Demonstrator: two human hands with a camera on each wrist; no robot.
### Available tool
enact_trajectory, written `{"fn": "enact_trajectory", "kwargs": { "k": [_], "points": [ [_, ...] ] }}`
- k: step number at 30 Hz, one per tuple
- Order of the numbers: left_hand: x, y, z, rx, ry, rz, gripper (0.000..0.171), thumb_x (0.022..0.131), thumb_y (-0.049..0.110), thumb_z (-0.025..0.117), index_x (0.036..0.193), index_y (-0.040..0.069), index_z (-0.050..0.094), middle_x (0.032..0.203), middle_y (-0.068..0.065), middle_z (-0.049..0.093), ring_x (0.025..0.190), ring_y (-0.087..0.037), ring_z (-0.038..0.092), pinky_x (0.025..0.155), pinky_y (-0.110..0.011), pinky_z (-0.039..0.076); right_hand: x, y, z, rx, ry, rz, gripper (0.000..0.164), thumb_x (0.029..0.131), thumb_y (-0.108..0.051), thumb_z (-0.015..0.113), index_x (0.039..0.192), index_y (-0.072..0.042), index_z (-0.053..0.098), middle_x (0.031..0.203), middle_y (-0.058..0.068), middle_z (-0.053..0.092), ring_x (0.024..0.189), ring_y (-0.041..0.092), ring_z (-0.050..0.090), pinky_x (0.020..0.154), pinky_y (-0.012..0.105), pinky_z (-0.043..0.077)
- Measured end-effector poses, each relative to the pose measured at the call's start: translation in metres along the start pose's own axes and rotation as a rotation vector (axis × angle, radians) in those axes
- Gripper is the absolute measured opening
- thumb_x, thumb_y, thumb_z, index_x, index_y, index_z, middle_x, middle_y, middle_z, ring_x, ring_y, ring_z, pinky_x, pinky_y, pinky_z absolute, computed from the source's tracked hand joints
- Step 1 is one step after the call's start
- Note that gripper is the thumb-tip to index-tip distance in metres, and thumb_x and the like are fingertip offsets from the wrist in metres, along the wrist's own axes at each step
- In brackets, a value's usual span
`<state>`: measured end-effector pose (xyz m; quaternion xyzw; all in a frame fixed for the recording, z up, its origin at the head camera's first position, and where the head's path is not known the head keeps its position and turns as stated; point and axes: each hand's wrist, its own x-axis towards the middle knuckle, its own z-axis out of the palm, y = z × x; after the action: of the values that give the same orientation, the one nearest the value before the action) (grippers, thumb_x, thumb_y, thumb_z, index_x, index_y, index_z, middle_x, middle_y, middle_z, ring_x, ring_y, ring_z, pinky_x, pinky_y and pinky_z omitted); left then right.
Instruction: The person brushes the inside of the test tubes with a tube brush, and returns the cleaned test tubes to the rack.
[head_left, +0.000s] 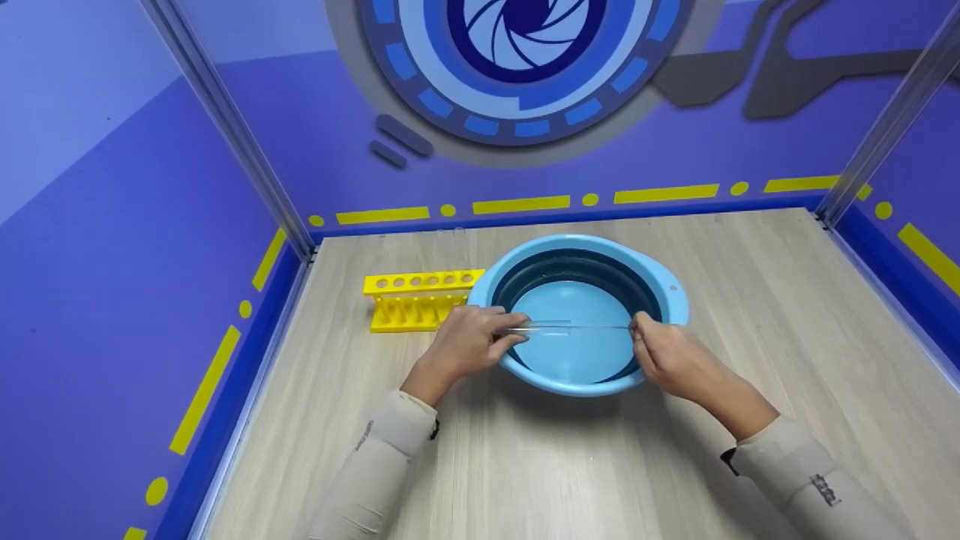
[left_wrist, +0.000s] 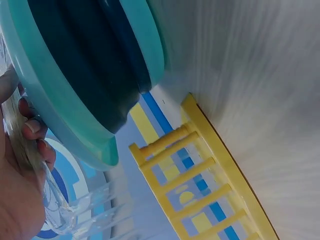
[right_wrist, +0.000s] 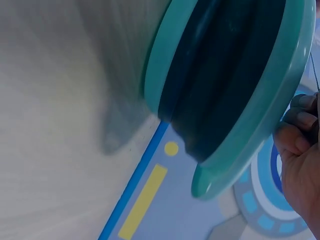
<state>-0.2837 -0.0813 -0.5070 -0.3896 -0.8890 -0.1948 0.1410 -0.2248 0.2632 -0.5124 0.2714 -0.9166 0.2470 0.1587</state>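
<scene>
My left hand (head_left: 472, 337) grips a clear test tube (head_left: 547, 328) that lies level above the blue basin (head_left: 577, 388). In the left wrist view its fingers curl round the tube (left_wrist: 57, 207). At the basin's right side my right hand (head_left: 671, 356) pinches a thin, wire-like rod (head_left: 604, 326). This rod runs left to the mouth of the tube; how far it goes in, and what its end looks like, I cannot tell. In the right wrist view the right hand (right_wrist: 300, 155) has its fingers curled by the basin rim (right_wrist: 272, 115).
A yellow test tube rack (head_left: 424, 282) stands left of the basin. Behind it are more clear tubes (head_left: 450, 240), faint against the wood table (head_left: 540, 465). Blue-purple panels (head_left: 277, 150) wall the table at the back and sides.
</scene>
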Motion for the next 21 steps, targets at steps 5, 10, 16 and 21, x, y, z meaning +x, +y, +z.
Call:
{"fn": "enact_trajectory", "kwargs": {
  "k": [5, 10, 16, 21],
  "points": [
    [0.005, 0.007, 0.002, -0.004, 0.004, 0.002, 0.034, 0.104, 0.044, 0.068, 0.131, 0.026, 0.078, 0.078, 0.002, 0.068, 0.063, -0.013, 0.053, 0.06, -0.019, 0.035, 0.008, -0.011, 0.008, -0.013, -0.011, -0.023, 0.007, 0.103, 0.001, 0.054, 0.104, -0.006, 0.056, 0.077, -0.001, 0.057, 0.063, 0.002, 0.051, 0.057, 0.019, 0.047],
    [0.011, 0.013, 0.005, 0.05, 0.071, 0.017, 0.031, 0.104, 0.043, 0.069, 0.128, 0.028, 0.079, 0.087, 0.002, 0.074, 0.072, -0.015, 0.06, 0.068, -0.026, 0.046, 0.012, -0.014, 0.011, -0.013, 0.047, -0.081, 0.009, 0.101, 0.004, 0.057, 0.102, -0.004, 0.056, 0.074, -0.001, 0.054, 0.061, 0.002, 0.046, 0.055, 0.019, 0.043],
    [0.014, 0.017, 0.009, 0.144, 0.169, 0.011, 0.026, 0.102, 0.038, 0.073, 0.126, 0.029, 0.08, 0.09, 0.001, 0.072, 0.083, -0.018, 0.064, 0.078, -0.034, 0.047, 0.015, -0.015, 0.012, 0.083, 0.065, -0.081, 0.012, 0.102, 0.007, 0.053, 0.098, -0.004, 0.056, 0.073, -0.005, 0.05, 0.061, -0.002, 0.042, 0.054, 0.019, 0.041],
    [0.011, 0.018, 0.014, 0.16, 0.239, 0.004, 0.025, 0.101, 0.032, 0.076, 0.125, 0.031, 0.08, 0.092, 0.002, 0.071, 0.086, -0.017, 0.063, 0.081, -0.034, 0.046, 0.015, -0.019, 0.009, 0.246, -0.008, 0.021, 0.019, 0.107, 0.003, 0.047, 0.094, -0.006, 0.057, 0.072, -0.009, 0.047, 0.06, -0.002, 0.042, 0.054, 0.02, 0.041]
  ]
}}
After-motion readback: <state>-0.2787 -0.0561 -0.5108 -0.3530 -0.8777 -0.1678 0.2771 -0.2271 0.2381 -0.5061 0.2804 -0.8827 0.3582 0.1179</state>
